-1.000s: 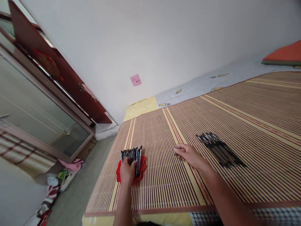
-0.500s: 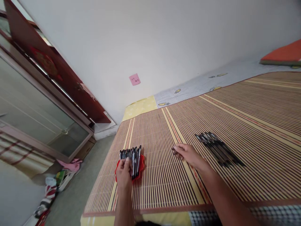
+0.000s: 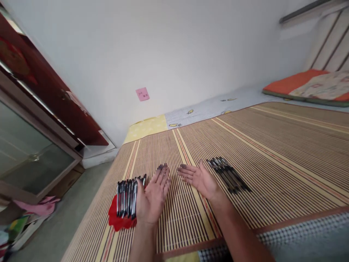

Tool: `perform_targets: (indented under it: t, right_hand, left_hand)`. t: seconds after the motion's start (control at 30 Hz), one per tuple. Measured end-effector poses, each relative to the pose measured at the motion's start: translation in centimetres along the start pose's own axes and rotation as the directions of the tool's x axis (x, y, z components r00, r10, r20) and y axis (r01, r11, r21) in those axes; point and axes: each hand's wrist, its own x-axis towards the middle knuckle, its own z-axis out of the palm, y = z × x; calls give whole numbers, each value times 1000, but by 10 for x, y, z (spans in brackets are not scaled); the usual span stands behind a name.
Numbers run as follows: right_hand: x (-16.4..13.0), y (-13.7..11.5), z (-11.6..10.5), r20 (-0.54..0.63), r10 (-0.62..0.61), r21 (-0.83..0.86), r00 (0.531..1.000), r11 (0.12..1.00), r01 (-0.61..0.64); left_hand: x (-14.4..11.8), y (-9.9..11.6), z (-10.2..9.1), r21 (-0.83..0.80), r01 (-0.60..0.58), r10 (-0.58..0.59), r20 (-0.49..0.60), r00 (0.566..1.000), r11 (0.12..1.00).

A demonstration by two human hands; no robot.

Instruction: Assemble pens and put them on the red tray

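1. Change from 0.5 s ago: the left hand has come off the row of black-and-silver pens and turned palm up. It lay on top of them before.
2. Change: the right hand was palm down on the striped bamboo mat. It is now palm up too.
3. Change: the view has swung. The orange cushion now sits further into the upper right of the frame, and the small pink paper note on the white wall remains left of centre.
4. Left hand pose: flat, fingers straight and together, pointing away from the camera. Grip open, holding nothing. Its thumb edge lies just beside the pen row; contact cannot be judged.
5. Right hand pose: open palm, fingers spread and pointing toward the left of the frame. Grip open, empty.
6. The pen row lies side by side on a red scalloped mat, lower left of centre.
7. A second loose bundle of dark pens lies on the bamboo mat just right of the right hand, apart from it.
8. Fingertips of both hands look dark-stained.
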Motion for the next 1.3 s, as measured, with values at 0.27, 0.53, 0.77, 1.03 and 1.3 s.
perform_targets:
  t: [0.27, 0.53, 0.77, 1.03, 1.3]
  right_hand:
    - [1, 3, -4, 30, -40, 111, 999, 993, 37]
    - [3, 9, -1, -37, -58, 70, 998, 996, 61]
    - [12, 36, -6, -238, -213, -694, 948, 719, -13]
    - [6, 45, 5, -36, -241, -963, 970, 266, 31]
    - [-16, -14, -14, -307, -298, -936, 904, -76, -343]
  left_hand:
    - [11, -23, -12, -228, 113, -80, 149, 986, 967]
    - [9, -40, -41, -332, 69, -59, 40, 997, 941]
    - [15, -48, -57, -400, 141, -136, 42, 990, 905]
    - [20, -47, -66, -366, 132, -167, -67, 984, 921]
    - [20, -45, -63, -378, 118, -180, -131, 975, 918]
